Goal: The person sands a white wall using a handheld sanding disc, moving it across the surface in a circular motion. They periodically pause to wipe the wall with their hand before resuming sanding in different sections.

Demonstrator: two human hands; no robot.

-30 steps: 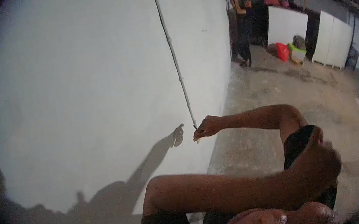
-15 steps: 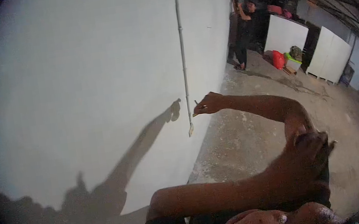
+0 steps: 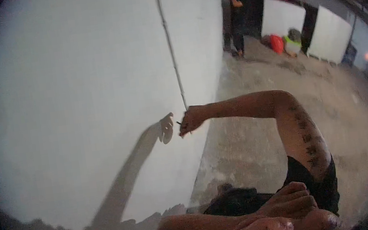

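Fingers of the right hand (image 3: 191, 119) are curled shut around a thin, dark stick-like tool (image 3: 179, 123), possibly a pencil or marker; the picture is too blurred to tell which. Its tip projects toward the white wall (image 3: 74, 92), just beside the lower end of a thin vertical line (image 3: 169, 47) that runs down the wall surface. The right arm is extended well forward from the body, with the hand's shadow (image 3: 165, 127) falling on the wall close to the tool tip, which suggests that the tip is near the surface or touching it. The left hand (image 3: 286, 204) rests low near the body with its fingers loosely bent over the knee area and grips nothing visible. To work along the line accurately, judged from this posture, keep the tool pinched firmly, hold the wrist steady, and bring the tip squarely to the wall at the end of the line rather than at a slant. Bracing the left hand against the leg stabilises the outstretched reach. Another person (image 3: 235, 15) stands well apart at the far end of the concrete floor (image 3: 266, 141).
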